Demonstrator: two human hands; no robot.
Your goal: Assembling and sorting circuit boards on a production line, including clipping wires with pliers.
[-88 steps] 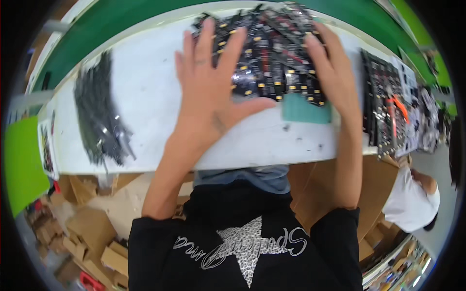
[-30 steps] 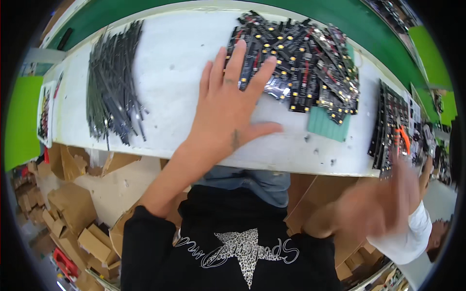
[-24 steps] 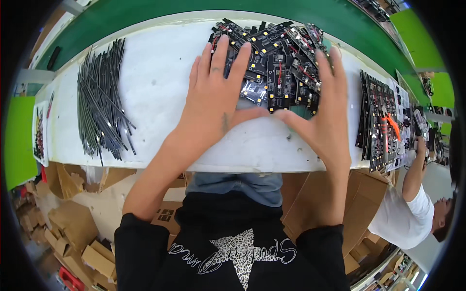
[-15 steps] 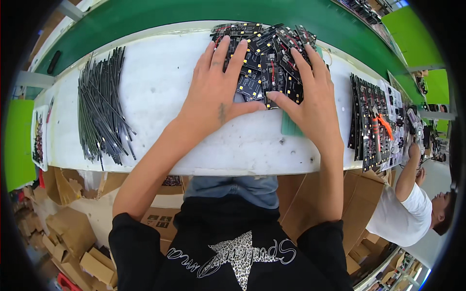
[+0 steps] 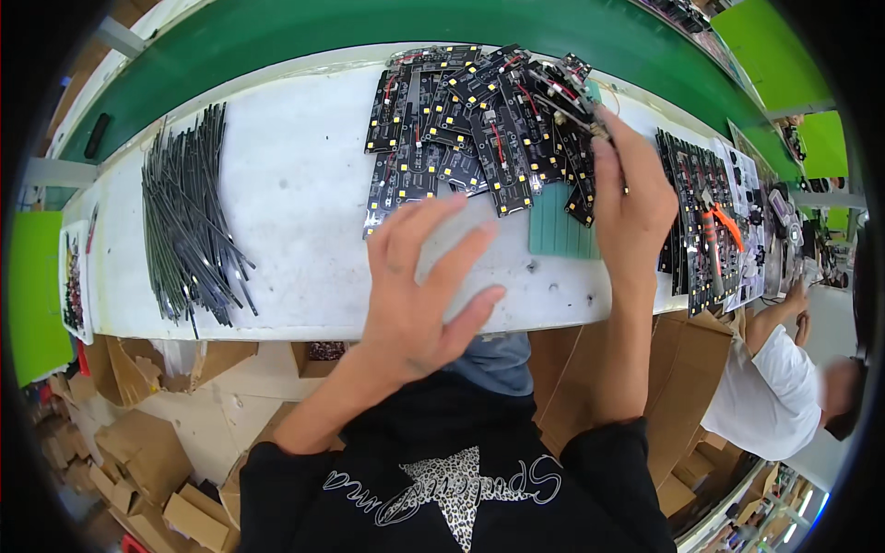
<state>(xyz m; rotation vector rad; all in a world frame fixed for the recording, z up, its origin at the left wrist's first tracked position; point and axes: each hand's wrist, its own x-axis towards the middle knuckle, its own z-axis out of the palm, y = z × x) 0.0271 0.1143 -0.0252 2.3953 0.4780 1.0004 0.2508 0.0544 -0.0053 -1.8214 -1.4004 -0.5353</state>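
Black circuit boards (image 5: 452, 170) with yellow squares and short red wires lie in a loose, overlapping pile at the middle of the white tabletop. My right hand (image 5: 634, 189) is closed at the pile's right edge, its thumb and fingers pinching a circuit board (image 5: 595, 129) seen nearly edge-on; whether it holds more than one is unclear. In front of the pile, above the table's near edge, my left hand (image 5: 415, 286) is raised with fingers spread and holds nothing. A ribbed green mat (image 5: 562, 230) lies partly under the boards, beside my right wrist.
Thin black strips (image 5: 189, 221) lie bunched at the left. Rows of circuit boards (image 5: 678, 212) and orange-handled pliers (image 5: 725, 229) sit at the right. A co-worker (image 5: 770, 396) in white works beyond them. Cardboard boxes (image 5: 138, 442) stand below the table.
My left hand has come off the boards and drawn back toward me. My right hand has moved right and closed on a board. Boards in the pile have shifted and spread left.
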